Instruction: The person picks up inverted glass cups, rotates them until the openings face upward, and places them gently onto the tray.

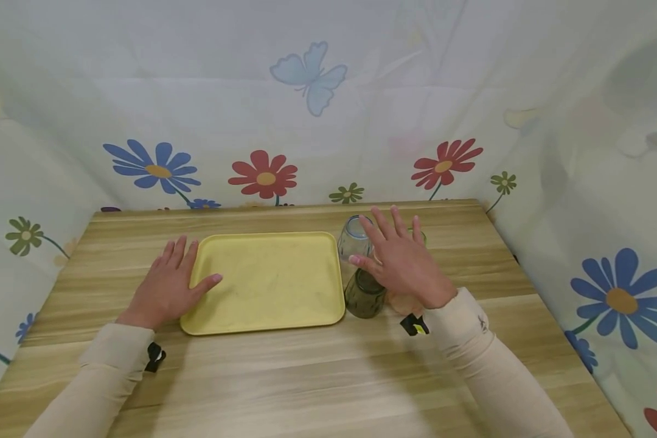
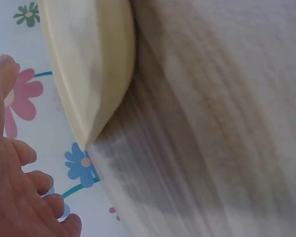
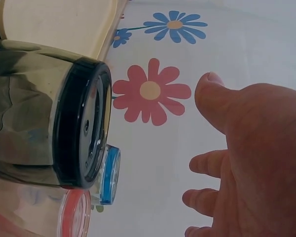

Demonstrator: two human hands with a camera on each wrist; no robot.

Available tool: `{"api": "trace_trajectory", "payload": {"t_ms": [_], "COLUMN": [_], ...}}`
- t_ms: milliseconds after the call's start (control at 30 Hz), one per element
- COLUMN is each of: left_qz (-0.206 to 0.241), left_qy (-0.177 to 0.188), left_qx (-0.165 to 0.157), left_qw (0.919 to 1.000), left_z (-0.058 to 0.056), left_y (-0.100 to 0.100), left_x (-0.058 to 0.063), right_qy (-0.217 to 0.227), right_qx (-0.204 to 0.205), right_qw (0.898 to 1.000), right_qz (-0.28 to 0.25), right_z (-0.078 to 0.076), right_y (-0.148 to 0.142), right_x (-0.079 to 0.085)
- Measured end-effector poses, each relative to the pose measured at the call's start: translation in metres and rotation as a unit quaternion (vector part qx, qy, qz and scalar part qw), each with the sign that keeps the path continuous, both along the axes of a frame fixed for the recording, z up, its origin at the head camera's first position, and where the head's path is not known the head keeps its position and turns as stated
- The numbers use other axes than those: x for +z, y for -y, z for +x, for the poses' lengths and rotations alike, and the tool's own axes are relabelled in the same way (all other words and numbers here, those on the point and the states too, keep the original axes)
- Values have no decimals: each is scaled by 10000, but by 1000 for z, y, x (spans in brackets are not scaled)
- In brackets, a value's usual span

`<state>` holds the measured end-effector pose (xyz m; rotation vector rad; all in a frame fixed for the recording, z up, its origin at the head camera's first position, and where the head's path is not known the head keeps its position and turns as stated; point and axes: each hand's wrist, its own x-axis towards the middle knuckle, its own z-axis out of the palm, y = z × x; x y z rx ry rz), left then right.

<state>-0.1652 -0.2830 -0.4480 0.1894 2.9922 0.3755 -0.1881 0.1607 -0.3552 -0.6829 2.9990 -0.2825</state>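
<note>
A yellow rectangular tray [image 1: 271, 280] lies flat on the wooden table. My left hand [image 1: 166, 286] hovers at its left edge with fingers extended; a gap separates hand and tray in the left wrist view. To the tray's right, several tumblers stand upside down: a smoky dark tumbler [image 1: 364, 299] in front, a clear blue-based tumbler [image 1: 353, 243] behind it, and a pinkish tumbler [image 1: 405, 303]. Above them my right hand [image 1: 407, 267] is spread and holds nothing. It partly hides the pinkish tumbler and a green-edged one [image 1: 423, 236].
The wooden table [image 1: 285, 383] extends in front of the tray. White fabric [image 1: 213, 103] printed with flowers and a butterfly hangs behind the table and along both sides.
</note>
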Motion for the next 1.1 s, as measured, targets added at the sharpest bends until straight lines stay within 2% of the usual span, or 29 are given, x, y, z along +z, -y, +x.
{"api": "trace_trajectory", "payload": {"t_ms": [333, 500, 667, 833, 1100], "left_qz": [82, 140, 99, 149, 284], "left_qy": [324, 336, 316, 452, 493], "left_qx": [16, -88, -120, -165, -332], "left_qw": [9994, 9993, 9994, 9987, 9978], "left_z": [1, 6, 5, 2, 2], "left_y": [7, 13, 14, 12, 14], "left_x": [-9, -17, -15, -12, -13], "right_qy": [-253, -177, -127, -90, -72], "right_qx": [200, 328, 342, 365, 675], "right_qw": [9994, 9990, 9990, 9988, 9969], "right_qz": [161, 232, 255, 316, 402], "right_z": [5, 12, 17, 20, 24], "right_y": [-4, -4, -3, -4, -6], "right_x": [-2, -7, -10, -11, -12]}}
